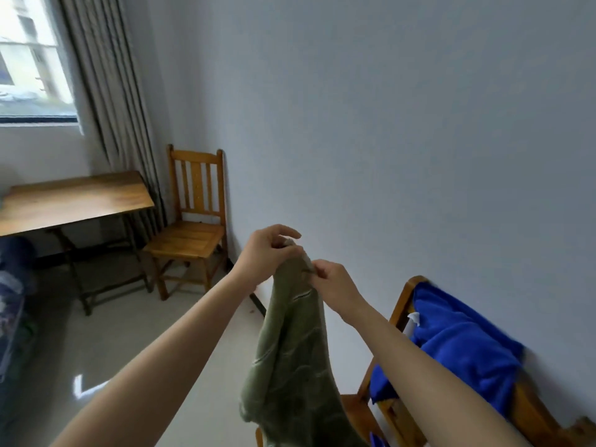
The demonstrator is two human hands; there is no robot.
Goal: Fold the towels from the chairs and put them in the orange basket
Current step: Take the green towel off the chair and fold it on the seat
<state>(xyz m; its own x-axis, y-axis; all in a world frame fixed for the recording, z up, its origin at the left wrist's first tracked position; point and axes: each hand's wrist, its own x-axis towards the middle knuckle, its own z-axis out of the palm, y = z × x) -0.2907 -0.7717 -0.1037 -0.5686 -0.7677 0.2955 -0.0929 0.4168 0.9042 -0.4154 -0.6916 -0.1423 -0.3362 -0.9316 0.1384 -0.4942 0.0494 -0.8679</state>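
An olive-green towel (292,359) hangs in front of me, bunched lengthwise. My left hand (267,253) pinches its top corner from the left. Just beside it, my right hand (335,285) pinches the upper edge from the right, so both hands meet near the top. A bright blue towel (461,343) is draped over the back of a wooden chair (403,298) at the lower right, against the wall. The orange basket is not in view.
A second wooden chair (193,233) with a bare seat stands in the corner by the curtain (109,101). A wooden folding table (74,198) stands left of it under the window. Dark blue fabric (13,301) lies at the left edge. The floor is pale tile.
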